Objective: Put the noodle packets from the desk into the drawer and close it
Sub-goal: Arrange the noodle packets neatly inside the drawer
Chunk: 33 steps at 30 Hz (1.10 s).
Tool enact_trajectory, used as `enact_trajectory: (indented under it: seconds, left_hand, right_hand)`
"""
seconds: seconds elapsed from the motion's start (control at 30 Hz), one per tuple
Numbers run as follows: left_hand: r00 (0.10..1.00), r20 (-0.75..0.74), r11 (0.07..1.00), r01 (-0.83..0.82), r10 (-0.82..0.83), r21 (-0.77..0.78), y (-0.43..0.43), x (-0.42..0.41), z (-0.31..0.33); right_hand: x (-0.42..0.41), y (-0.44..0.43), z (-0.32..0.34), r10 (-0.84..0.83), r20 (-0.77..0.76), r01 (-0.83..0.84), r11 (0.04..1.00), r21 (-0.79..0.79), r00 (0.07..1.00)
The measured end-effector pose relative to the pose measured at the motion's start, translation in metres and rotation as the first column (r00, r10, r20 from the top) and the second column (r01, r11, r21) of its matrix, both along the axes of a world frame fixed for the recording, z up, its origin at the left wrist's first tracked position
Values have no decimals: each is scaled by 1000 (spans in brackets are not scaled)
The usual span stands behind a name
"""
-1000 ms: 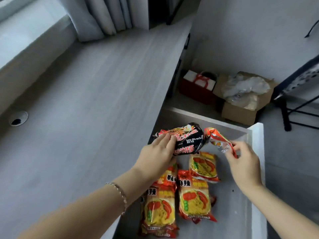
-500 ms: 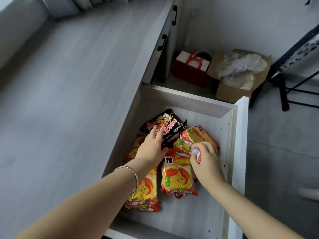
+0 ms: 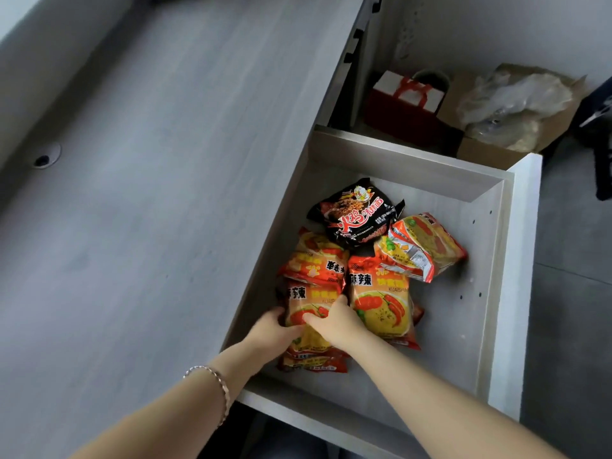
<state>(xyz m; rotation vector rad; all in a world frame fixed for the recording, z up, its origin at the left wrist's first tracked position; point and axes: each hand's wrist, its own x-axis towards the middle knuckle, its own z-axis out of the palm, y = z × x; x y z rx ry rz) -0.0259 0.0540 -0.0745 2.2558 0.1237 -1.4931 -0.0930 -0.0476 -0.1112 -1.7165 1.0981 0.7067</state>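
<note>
Noodle packets: we count at least 5 in the open drawer (image 3: pixel 493 260), lying on its floor toward the desk side, overlapping one another.
Near-left packet (image 3: pixel 306 313): orange and yellow, topmost of a small stack against the drawer's left wall; both our hands are on it.
Middle packet (image 3: pixel 381 306): orange and yellow with red chillies printed, flat, just right of the held one and touching it.
Upper-left packet (image 3: pixel 314 260): orange, partly tucked under the black packet's lower edge.
Black packet (image 3: pixel 356 213): farthest from us, lying on top of the orange ones.
Right packet (image 3: pixel 427 246): orange, tilted, back side up with a label showing, resting partly on the middle packet.
Left hand (image 3: pixel 275 332): our fingers curl round the left edge of the near-left packet, gripping it; a bracelet (image 3: pixel 215 389) sits on the wrist.
Right hand (image 3: pixel 334 321): our fingers close on the same packet's right side, thumb pressed on its face.
Drawer: pulled fully out, pale wood inside, white front panel at the right.
Desk (image 3: pixel 149 193): grey wood-grain top to the left, with a round cable hole (image 3: pixel 46 155).
Floor beyond: a red gift box (image 3: pixel 404 104) and a cardboard box (image 3: pixel 516 117) holding crumpled plastic.
</note>
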Motion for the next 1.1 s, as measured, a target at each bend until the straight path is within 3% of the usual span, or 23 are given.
enact_trajectory:
  seconds: [0.1, 0.17, 0.3, 0.4, 0.57, 0.7, 0.77, 0.87, 1.0, 1.1]
  left_hand:
    - [996, -89, 1000, -7, 9, 22, 4, -8, -2]
    - [987, -150, 997, 66, -58, 48, 11, -10, -1]
    - [971, 115, 969, 193, -212, 158, 20, 0, 5]
    - [918, 190, 924, 302, -348, 233, 23, 3, 12]
    - [936, 169, 950, 296, -309, 97, 31, -2, 5]
    - [953, 202, 974, 227, -227, 23, 21, 5, -2]
    - [965, 165, 973, 217, -203, -72, 15, 9, -6]
    - [965, -36, 954, 250, -260, -166, 8, 14, -13]
    - [838, -85, 842, 539, -540, -32, 1, 14, -18]
    - [808, -120, 810, 585, -576, 47, 0, 16, -22]
  right_hand:
    - [1, -1, -10, -99, -4, 99, 993, 62, 995]
    - [-3, -3, -11, -73, -5, 73, 994, 83, 997]
    - [-13, -8, -10, -23, 38, 20, 997, 79, 999]
    - [-19, -11, -9, 41, 95, -45, 998, 42, 995]
    - [-32, -27, -10, 179, 92, -188, 978, 95, 980]
    - [-38, -12, -10, 244, 109, -247, 969, 9, 964]
    - [-39, -1, -13, 186, 106, -187, 982, -8, 977]
    - [-40, 5, -12, 34, 56, -36, 998, 47, 998]
    - [-54, -5, -12, -78, -178, 84, 996, 29, 981]
    - [-61, -7, -13, -301, -166, 325, 935, 141, 939]
